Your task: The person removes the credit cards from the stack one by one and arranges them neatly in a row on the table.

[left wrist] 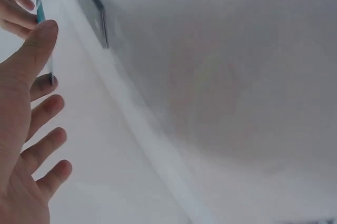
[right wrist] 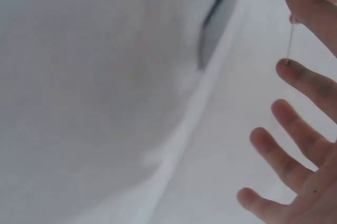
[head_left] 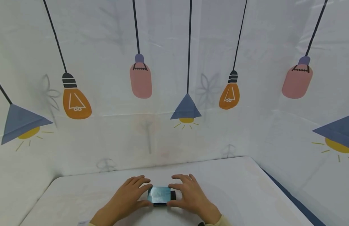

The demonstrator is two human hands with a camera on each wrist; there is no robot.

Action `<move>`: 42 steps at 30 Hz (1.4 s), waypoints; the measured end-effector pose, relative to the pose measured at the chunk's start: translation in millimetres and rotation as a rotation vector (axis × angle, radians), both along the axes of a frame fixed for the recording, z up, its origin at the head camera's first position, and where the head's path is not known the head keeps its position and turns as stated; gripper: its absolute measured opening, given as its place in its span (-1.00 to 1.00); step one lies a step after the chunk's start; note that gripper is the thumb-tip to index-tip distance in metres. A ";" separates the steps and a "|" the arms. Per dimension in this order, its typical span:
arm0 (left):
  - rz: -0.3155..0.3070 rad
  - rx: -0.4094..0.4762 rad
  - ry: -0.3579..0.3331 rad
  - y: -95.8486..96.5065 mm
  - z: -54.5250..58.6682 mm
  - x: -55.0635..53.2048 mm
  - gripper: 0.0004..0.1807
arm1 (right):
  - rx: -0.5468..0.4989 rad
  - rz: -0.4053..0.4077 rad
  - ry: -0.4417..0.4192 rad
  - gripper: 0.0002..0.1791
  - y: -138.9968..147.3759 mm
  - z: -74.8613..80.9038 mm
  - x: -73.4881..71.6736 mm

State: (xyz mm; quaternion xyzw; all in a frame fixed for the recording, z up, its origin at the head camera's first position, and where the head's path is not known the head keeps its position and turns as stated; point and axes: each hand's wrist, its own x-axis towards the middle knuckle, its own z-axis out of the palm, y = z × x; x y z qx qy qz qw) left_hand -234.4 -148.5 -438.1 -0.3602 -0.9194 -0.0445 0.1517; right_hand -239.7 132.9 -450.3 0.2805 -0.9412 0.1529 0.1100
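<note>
A thin, glossy teal rectangular sheet is pinched at its two short sides, raised above the table. My left hand grips the left end between thumb and index finger, and my right hand holds the right end the same way. The other fingers are spread. Edge-on, the sheet shows as a teal sliver in the left wrist view and as a thin line in the right wrist view. Below it, a dark flat phone-like slab lies on the table, mostly hidden by the sheet; both wrist views show its edge.
The white table reaches back to a white fabric wall printed with hanging lamps and bulbs. A small pale label shows at the lower left edge. Along the table's right side runs a dark blue strip.
</note>
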 end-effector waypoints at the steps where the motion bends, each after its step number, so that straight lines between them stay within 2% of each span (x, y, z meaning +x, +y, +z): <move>1: -0.006 0.019 0.031 -3.9 1.3 2.1 -0.38 | -0.005 0.004 0.024 -0.35 -2.3 2.5 1.9; 4: -0.012 0.074 0.103 -15.4 3.9 7.6 -0.38 | -0.018 0.019 0.086 -0.35 -9.6 10.5 7.5; 9: -0.022 0.129 0.184 -31.7 7.8 16.5 -0.39 | -0.049 0.053 0.130 -0.36 -21.6 18.0 14.1; 16: -0.051 0.092 0.263 -50.4 13.5 27.0 -0.37 | -0.072 0.096 0.185 -0.37 -41.6 16.9 17.6; 19: -0.024 0.068 0.237 -59.2 11.1 31.0 -0.37 | -0.052 0.110 0.203 -0.37 -50.3 15.4 18.0; 24: 0.031 0.035 0.192 -75.4 0.9 38.2 -0.38 | -0.010 0.140 0.180 -0.37 -65.3 10.8 19.5; 28: 0.038 0.017 0.205 -89.0 -11.8 40.0 -0.41 | 0.015 0.171 0.162 -0.41 -76.4 5.9 22.8; 34: 0.001 0.003 0.251 -103.1 -27.3 40.5 -0.44 | 0.052 0.186 0.093 -0.43 -89.2 0.2 26.9; 37: 0.026 -0.023 0.202 -106.9 -31.5 42.0 -0.45 | 0.069 0.178 0.062 -0.45 -95.0 -1.0 28.5; 42: 0.099 -0.086 0.047 -110.5 -38.3 45.6 -0.44 | 0.113 0.177 0.007 -0.46 -103.4 -4.8 31.2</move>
